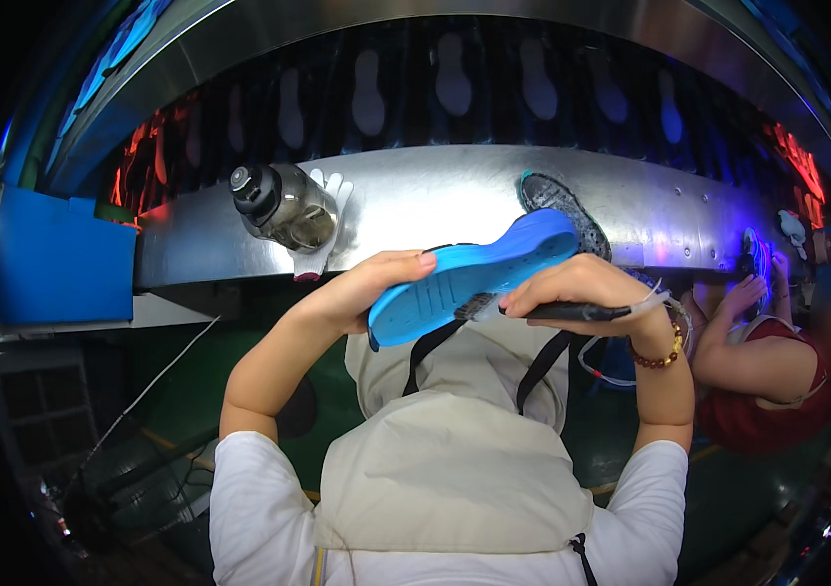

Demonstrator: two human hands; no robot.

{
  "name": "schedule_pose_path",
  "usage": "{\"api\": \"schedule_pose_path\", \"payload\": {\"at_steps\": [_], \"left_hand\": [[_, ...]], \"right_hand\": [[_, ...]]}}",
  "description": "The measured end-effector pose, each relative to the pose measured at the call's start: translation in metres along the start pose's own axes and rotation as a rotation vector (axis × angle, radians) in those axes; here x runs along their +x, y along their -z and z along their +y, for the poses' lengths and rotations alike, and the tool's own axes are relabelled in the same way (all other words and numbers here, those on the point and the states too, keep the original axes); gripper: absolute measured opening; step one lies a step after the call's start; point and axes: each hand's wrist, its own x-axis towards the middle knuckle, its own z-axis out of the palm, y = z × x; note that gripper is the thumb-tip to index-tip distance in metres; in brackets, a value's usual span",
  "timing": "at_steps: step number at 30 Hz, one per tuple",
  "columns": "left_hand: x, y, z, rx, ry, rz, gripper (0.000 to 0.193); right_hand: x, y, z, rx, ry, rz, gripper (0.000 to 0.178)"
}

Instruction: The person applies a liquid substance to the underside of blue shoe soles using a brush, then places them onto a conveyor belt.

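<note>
A blue shoe sole [435, 291] is held up in front of my chest, tilted, with its right end higher. My left hand [376, 286] grips its left end, thumb laid along the upper edge. In my right hand [596, 285] is a brush [579, 312] with a black handle and a thin clear tube running from its back end. The brush's pale bristles meet the middle of the sole's face. Part of my right fingers is behind the handle and the sole.
A speckled grey-black sole [568, 207] lies on the metal ledge [435, 195] behind the blue one. To the left stand a dark bottle [288, 210] and a white glove [335, 220]. Beyond, several soles [454, 83] line a dark conveyor. A co-worker [762, 366] sits at right, handling a sole.
</note>
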Motion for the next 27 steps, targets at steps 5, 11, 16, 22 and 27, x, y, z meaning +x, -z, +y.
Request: {"api": "schedule_pose_path", "payload": {"at_steps": [5,11,16,22,27], "left_hand": [[-0.001,0.009,-0.008,-0.234,-0.070,-0.094,0.060],[0.022,0.006,-0.015,-0.466,-0.158,-0.119,0.055],[0.024,0.013,-0.016,-0.544,-0.193,-0.104,0.058],[0.031,0.015,-0.013,-0.590,-0.212,-0.077,0.058],[0.014,0.035,0.002,-0.450,-0.428,-0.003,0.059]], "right_hand": [[0.003,0.003,-0.010,0.181,-0.080,0.085,0.021],[0.013,-0.017,0.009,0.408,-0.283,0.486,0.014],[0.006,-0.002,0.036,0.373,-0.348,0.913,0.020],[0.028,-0.056,0.050,-0.194,-0.179,1.138,0.023],[0.006,-0.056,0.003,0.749,-0.168,0.506,0.018]]}}
